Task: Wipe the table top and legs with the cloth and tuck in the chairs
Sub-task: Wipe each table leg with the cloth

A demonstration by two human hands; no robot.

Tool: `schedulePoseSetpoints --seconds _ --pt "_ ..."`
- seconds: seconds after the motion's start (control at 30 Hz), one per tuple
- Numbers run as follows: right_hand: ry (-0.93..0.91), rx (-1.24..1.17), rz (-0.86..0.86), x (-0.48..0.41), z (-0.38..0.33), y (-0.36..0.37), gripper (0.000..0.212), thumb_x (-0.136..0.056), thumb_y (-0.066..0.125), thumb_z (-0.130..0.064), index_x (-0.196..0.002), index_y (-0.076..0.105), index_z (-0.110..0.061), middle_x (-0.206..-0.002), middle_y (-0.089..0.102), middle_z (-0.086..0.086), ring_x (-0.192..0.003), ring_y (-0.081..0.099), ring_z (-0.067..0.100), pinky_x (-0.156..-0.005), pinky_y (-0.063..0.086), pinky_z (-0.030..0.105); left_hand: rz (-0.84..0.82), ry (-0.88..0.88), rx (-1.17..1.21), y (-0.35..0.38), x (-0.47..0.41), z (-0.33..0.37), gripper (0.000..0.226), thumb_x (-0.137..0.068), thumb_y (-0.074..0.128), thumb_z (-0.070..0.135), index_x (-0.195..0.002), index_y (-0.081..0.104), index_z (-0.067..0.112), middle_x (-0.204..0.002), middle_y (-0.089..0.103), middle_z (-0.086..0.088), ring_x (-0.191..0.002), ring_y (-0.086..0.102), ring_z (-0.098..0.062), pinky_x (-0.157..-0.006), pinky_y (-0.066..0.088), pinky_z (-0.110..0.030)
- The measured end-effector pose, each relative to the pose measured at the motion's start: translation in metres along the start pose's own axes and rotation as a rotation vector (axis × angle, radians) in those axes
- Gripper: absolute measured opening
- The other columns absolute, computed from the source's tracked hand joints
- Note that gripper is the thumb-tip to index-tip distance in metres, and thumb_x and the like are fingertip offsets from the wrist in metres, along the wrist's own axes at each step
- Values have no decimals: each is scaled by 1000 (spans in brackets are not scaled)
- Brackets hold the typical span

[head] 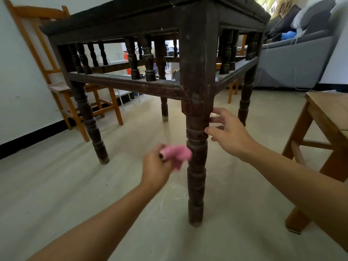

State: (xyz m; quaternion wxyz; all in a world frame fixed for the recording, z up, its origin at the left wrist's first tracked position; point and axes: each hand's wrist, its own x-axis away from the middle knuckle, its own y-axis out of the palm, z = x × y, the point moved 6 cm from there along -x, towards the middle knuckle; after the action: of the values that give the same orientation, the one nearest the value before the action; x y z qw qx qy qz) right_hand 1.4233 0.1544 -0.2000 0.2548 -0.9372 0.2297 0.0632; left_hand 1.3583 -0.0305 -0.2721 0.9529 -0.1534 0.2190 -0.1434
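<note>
Down at floor level by the near corner of the bench (131, 19), so we're clearly on the legs part of the job now. The left hand (155, 167) has its grip closed round a bunched-up pink cloth (178, 154), which sits right against the left side of the front leg (195, 166), about halfway down the turned section. It's blurry, so I'd guess it's mid-rub. The right hand (228, 134) is open, fingers spread, holding nothing, fingertips just touching the right side of the same leg a bit higher up, looks like it's steadying things.

Next move, I reckon: work the cloth on down to the foot and get it into all those rings and grooves, because a flat swipe won't reach them. Wrapping the cloth round the leg would do better. Then three more legs to go, by the look of it, plus the little spindles under the top if they're counting those.

Room-wise: pale floor with some faint scuffs near the leg, white wall with a dark skirting. One orange wooden chair (62, 87) stands on the far left side, not pushed in as far as I can tell. Part of another wooden seat (327, 117) is on the right, well clear of the bench, so the tucking-in is still to do. Grey sofa (293, 59) with cushions behind.
</note>
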Motion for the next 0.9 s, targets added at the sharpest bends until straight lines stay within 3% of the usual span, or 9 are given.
schedulePoseSetpoints --seconds 0.07,0.2,0.27,0.4,0.53,0.67,0.73,0.83,0.9 --pt "8 -42 -35 -2 0 8 53 -95 57 -12 -143 38 -23 -131 56 2 -108 58 18 -86 54 35 150 36 -28 -5 -15 16 19 -89 61 7 -100 56 21 -97 62 4 -90 63 -10 -73 55 -22" --pt "31 -81 -70 -4 2 13 49 -96 53 -11 -142 40 -24 -127 59 4 -111 59 22 -89 55 38 -76 -7 87 30 -8 24 29 -87 64 9 -111 56 21 -115 57 -1 -101 60 -19 -70 60 -31" --pt "31 -85 -99 -5 2 12 49 -96 53 -10 -141 40 -24 -124 59 2 -109 60 21 -81 55 32 -95 -138 159 25 -7 24 20 -92 59 23 -111 58 18 -108 61 -2 -94 61 -16 -66 55 -22" --pt "41 -91 -95 -7 1 12 46 -95 54 -10 -138 43 -23 -121 60 3 -105 61 21 -76 54 30 -182 -480 471 19 -20 22 29 -93 54 41 -105 64 16 -104 67 -9 -97 64 -23 -88 51 -38" --pt "55 -101 -114 -7 -1 15 51 -92 57 -10 -139 42 -22 -124 60 5 -105 61 21 -74 54 29 -154 -359 267 26 -6 31 11 -86 66 8 -93 57 12 -97 61 -7 -75 69 -21 -56 59 -33" --pt "53 -84 -107 -4 0 15 57 -91 58 -6 -142 40 -23 -128 59 4 -110 60 23 -83 56 36 -587 -313 -75 66 47 20 18 -85 66 4 -88 56 20 -107 54 -5 -85 66 -25 -51 55 -25" --pt "43 -67 -121 -3 -2 16 57 -92 58 -7 -143 39 -23 -130 57 4 -115 58 24 -88 55 39 -417 -399 55 52 35 13 22 -86 63 2 -95 51 18 -105 56 -8 -77 66 -22 -49 53 -23" --pt "38 -29 -135 -3 -3 15 57 -92 60 -10 -142 38 -24 -134 55 4 -120 54 25 -97 51 47 98 -391 303 3 -7 21 36 -87 60 1 -115 45 18 -104 56 -3 -80 63 -15 -47 52 -17" --pt "36 -17 -131 -1 -1 17 59 -92 61 -10 -143 36 -26 -136 54 3 -122 53 25 -100 49 50 177 -307 349 1 -17 30 33 -91 55 4 -119 46 20 -105 56 2 -84 62 -13 -49 52 -15"
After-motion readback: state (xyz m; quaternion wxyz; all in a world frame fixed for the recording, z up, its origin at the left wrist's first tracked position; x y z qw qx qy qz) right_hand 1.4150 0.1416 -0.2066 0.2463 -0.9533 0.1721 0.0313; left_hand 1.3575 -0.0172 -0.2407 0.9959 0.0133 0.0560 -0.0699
